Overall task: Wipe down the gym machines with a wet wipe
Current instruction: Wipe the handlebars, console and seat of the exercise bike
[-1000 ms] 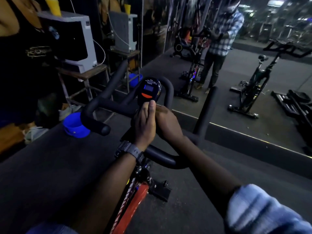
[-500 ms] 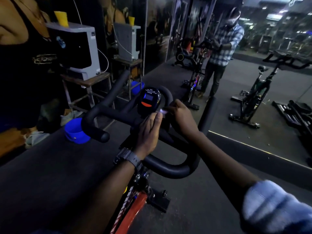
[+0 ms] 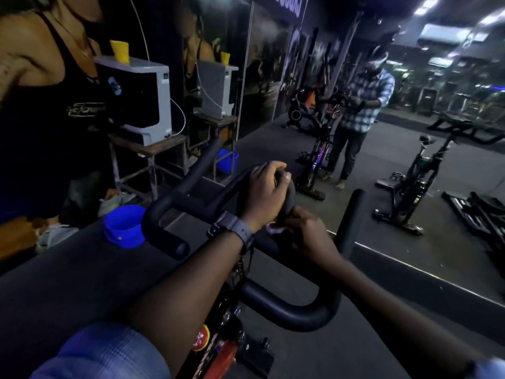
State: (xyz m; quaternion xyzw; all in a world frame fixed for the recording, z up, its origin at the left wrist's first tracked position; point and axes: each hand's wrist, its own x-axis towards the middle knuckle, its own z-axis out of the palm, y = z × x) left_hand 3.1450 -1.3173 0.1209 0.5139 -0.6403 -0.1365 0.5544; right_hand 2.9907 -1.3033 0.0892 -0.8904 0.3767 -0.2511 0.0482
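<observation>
Both hands [image 3: 266, 194] [image 3: 308, 233] on the handlebar [image 3: 289, 310], its grips pointing away.

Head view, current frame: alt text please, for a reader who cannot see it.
A person's left hand wraps over the console on a spin bike's black handlebar, while the right hand presses a pale wet wipe just below it. A blue bucket sits on the floor to the left, before a mirrored wall.
</observation>
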